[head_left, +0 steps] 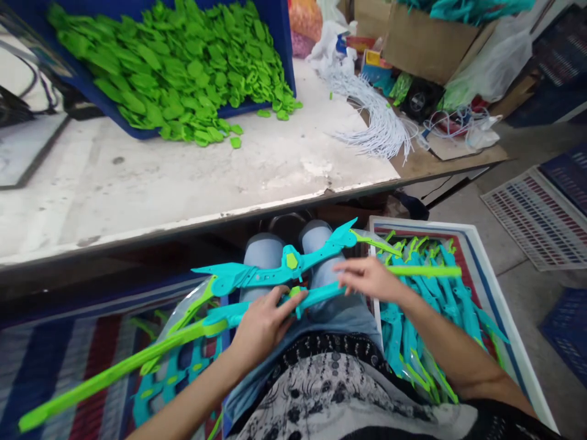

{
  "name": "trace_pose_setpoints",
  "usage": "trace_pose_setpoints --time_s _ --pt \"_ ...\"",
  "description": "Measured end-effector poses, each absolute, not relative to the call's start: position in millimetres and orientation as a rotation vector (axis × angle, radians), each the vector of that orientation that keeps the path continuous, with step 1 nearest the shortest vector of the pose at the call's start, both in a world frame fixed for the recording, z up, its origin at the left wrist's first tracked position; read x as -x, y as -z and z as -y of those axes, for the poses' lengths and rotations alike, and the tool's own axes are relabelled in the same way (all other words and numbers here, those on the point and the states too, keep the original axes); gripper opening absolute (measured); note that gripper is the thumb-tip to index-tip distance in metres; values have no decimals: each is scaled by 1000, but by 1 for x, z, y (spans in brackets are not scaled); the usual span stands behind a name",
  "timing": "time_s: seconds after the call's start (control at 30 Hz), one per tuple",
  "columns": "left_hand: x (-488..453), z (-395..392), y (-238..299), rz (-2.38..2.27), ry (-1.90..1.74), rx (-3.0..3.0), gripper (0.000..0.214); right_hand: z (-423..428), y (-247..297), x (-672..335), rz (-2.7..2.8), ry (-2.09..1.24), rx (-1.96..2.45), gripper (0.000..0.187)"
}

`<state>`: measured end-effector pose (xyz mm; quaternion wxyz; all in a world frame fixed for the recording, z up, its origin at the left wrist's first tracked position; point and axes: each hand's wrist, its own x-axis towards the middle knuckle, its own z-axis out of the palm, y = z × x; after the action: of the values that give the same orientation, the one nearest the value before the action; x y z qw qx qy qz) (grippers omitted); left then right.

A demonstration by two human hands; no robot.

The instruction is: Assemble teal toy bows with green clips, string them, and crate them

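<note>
Head view: left hand (262,322) low over the lap, forearm rising from the bottom edge, fingers curled in a narrow grip around the middle of a teal and green toy bow (238,311). Right hand (369,278) just beyond, wrist bent inward, fingertips pinching the same bow's far limb. Just above both grips, a second toy bow (284,267) lying across the knees. Right of the right hand, a white tray (481,256) heaped with more bows. Well beyond, on the worktop (183,177), a blue bin (275,36) spilling green plastic pieces (183,67)
</note>
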<state>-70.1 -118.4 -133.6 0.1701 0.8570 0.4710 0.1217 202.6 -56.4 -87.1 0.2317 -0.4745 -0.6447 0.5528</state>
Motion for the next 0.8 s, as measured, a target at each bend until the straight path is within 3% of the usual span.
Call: trace_pose_setpoints --time_s 0.2,0.27,0.43,0.67,0.8 --pt "58 155 176 -1648 -469 -2781 52 -138 63 -289 1491 -355 1892 32" --pt "53 162 186 -1690 -487 -2724 56 -190 65 -306 1494 -148 2055 38" --pt "62 172 205 -1531 -520 -2617 63 -248 72 -316 1707 -42 2231 48" --pt "86 159 196 -1423 -342 -2656 64 -231 78 -336 2152 -65 2024 32" --pt "82 151 182 -1367 -335 -2647 64 -212 83 -354 1984 -189 1911 29"
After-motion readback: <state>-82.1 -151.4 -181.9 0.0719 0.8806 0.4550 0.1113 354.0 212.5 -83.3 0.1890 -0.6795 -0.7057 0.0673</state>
